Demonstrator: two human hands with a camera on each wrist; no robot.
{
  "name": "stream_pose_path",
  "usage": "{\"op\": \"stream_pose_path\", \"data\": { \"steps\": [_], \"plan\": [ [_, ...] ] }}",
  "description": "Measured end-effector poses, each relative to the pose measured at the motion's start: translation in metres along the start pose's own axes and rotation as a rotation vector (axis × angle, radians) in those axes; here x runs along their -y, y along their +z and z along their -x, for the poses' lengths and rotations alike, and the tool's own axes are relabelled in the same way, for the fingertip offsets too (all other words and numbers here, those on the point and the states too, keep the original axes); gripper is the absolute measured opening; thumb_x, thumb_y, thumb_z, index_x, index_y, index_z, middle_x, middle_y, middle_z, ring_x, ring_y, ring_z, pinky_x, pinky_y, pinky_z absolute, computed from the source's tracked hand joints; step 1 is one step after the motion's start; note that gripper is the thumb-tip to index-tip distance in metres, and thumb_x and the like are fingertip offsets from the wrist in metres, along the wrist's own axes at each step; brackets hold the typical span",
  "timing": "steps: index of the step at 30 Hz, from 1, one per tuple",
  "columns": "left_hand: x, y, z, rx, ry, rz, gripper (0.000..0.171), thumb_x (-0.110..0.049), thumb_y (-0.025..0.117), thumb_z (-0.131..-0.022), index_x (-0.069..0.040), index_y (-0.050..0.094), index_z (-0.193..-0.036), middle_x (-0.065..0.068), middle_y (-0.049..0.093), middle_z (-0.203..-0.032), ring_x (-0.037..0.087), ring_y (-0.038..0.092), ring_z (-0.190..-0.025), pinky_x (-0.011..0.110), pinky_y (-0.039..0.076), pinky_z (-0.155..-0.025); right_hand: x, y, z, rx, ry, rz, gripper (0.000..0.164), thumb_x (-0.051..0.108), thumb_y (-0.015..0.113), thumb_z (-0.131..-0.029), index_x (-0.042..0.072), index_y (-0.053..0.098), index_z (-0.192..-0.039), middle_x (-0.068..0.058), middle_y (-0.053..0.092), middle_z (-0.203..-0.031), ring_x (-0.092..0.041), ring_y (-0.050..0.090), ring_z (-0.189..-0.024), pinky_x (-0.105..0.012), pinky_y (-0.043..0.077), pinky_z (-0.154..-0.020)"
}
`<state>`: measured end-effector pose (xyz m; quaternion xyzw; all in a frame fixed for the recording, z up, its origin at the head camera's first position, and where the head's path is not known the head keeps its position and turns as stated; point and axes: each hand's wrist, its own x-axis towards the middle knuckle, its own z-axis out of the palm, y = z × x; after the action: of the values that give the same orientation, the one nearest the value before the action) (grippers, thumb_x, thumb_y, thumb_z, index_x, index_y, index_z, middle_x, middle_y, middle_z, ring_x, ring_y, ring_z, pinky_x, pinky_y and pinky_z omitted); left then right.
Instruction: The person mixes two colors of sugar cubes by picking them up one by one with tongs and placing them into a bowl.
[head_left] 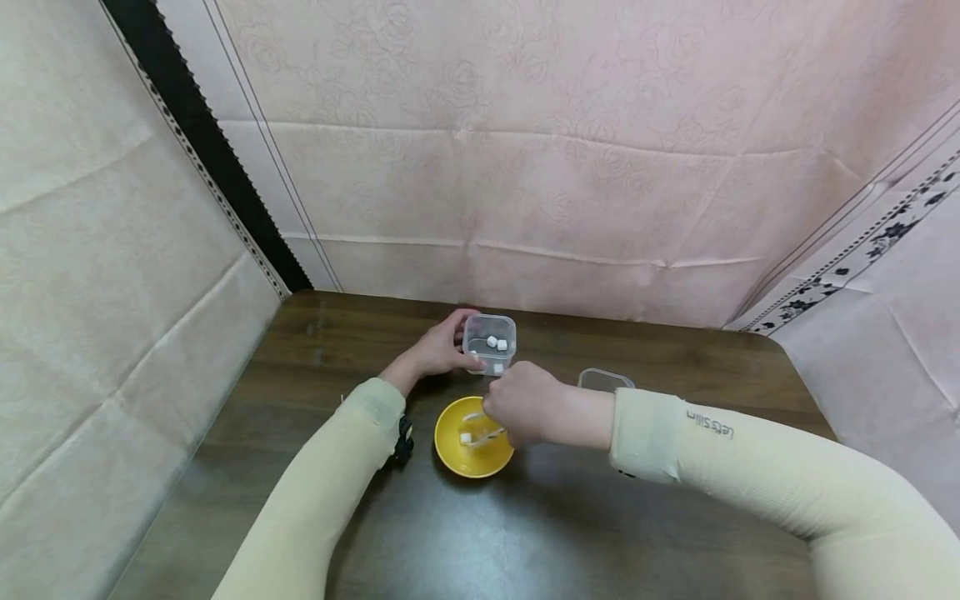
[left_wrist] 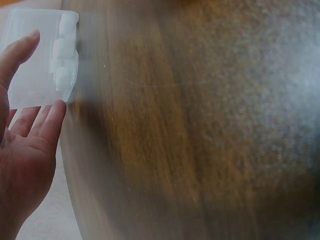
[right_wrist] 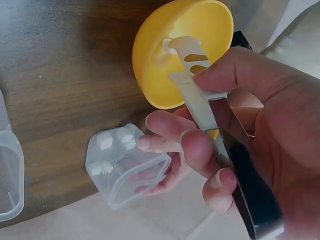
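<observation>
Yellow bowl, head view: While the left hand [head_left: 444, 343] grips a clear square plastic box [head_left: 486, 325] near the far edge of the brown wood-grain counter [head_left: 637, 542], the right hand [head_left: 525, 404] holds pale-bladed tongs [head_left: 489, 437] over the round yellow bowl [head_left: 448, 435], where a small white cube [head_left: 466, 438] lies just beside one blade tip.
Sleeve lettering, head view: Dark letters [head_left: 709, 423] on the pale yellow-green right sleeve [head_left: 757, 458] stand upside down and read roughly "Letssilin"; the exact spelling is unsure.
Clear box, left wrist view: The left grip is on the box, thumb across one wall, fingertips at its edge; several white cubes [left_wrist: 63, 48] show inside. Light pressure should do, as thin plastic may flex. No label is readable.
Tongs, right wrist view: The right grip is closed round the tongs, with the blades a little apart, one slotted; whether a cube sits between them I cannot tell. Best to set both blades flat against the cube's sides and squeeze gently, since the smooth bowl could let it slide. The dark glossy handle [right_wrist: 252, 195] shows no readable brand.
</observation>
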<state>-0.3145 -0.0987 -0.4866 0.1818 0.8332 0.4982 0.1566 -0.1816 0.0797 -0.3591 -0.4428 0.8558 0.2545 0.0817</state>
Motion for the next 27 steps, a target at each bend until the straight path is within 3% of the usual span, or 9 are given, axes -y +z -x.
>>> {"op": "stream_pose_path", "data": {
  "steps": [6, 16, 27],
  "plan": [
    [0.0, -0.001, 0.001, 0.0, 0.005, -0.001, 0.092, -0.016, 0.093, -0.085, -0.019, 0.038, -0.159, 0.013, 0.052, -0.156, 0.032, 0.054, -0.141, 0.047, 0.047, -0.118, -0.006, -0.005, 0.007, -0.03, 0.002, -0.013, 0.021, 0.033, 0.081, -0.089, 0.014, 0.077, -0.099, 0.002, 0.071, -0.077, -0.016, 0.06, -0.061, -0.03, 0.054, -0.056],
    [0.0, -0.001, 0.002, 0.001, 0.017, -0.003, 0.09, -0.016, 0.091, -0.087, -0.018, 0.037, -0.159, 0.015, 0.052, -0.156, 0.034, 0.054, -0.141, 0.049, 0.046, -0.118, -0.021, -0.014, 0.018, 0.033, 0.039, -0.122, 0.026, 0.036, 0.08, -0.093, 0.016, 0.077, -0.108, 0.004, 0.068, -0.077, -0.015, 0.058, -0.063, -0.029, 0.055, -0.059],
    [-0.002, 0.0, 0.002, 0.006, 0.03, -0.005, 0.088, -0.008, 0.089, -0.088, -0.015, 0.037, -0.159, 0.017, 0.049, -0.157, 0.036, 0.053, -0.142, 0.048, 0.047, -0.118, -0.058, -0.022, 0.039, -0.073, 0.076, -0.257, 0.018, 0.025, 0.082, -0.089, 0.015, 0.078, -0.104, 0.008, 0.06, -0.067, -0.012, 0.05, -0.058, -0.029, 0.045, -0.051]
  ]
}}
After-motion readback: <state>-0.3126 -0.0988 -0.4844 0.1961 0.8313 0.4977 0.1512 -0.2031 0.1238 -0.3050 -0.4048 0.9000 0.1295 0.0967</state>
